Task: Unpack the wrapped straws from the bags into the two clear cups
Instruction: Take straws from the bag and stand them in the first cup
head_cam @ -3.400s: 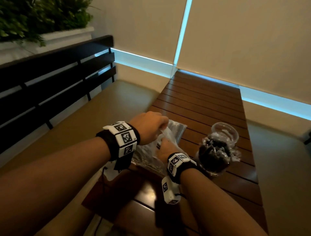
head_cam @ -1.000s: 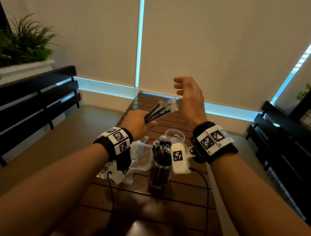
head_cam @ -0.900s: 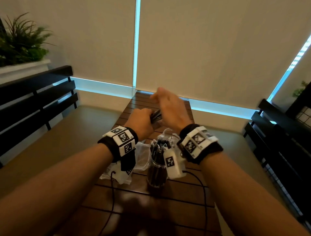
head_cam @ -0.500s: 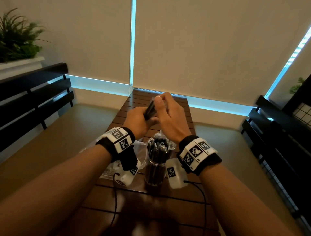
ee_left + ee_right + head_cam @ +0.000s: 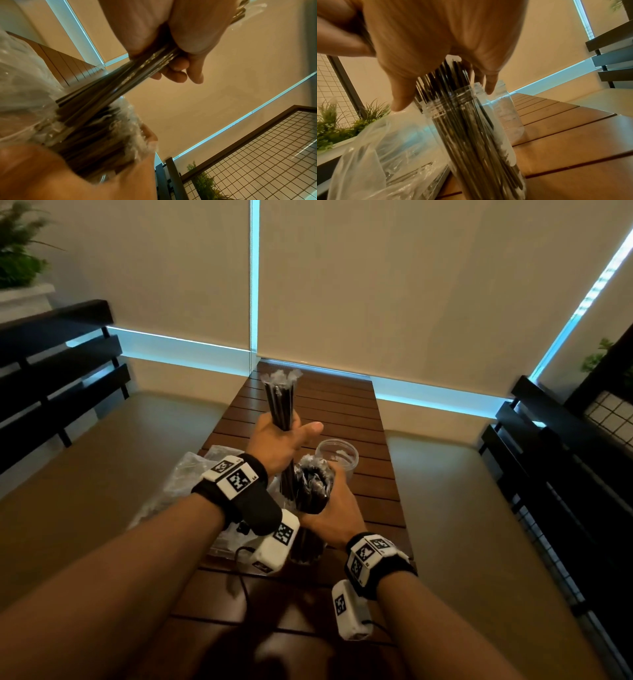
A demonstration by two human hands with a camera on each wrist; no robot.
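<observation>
My left hand grips a bundle of black wrapped straws upright, its clear wrapper ends on top. In the left wrist view the bundle slants down from that hand, and its lower ends reach the straw tops in the near clear cup. The near cup is packed with straws. My right hand curls round their tops, with thumb and fingers on opposite sides just above the cup mouth. The second clear cup stands just behind, holding no straws.
Crumpled clear plastic bags lie left of the cups on the narrow slatted wooden table. Black slatted benches flank both sides, with a wire grid panel at the right. Blinds close off the far end.
Both hands held the bundle raised before. Now the left hand has turned it upright and lowered its ends to the near cup. The right hand let go and dropped to the straws in that cup.
</observation>
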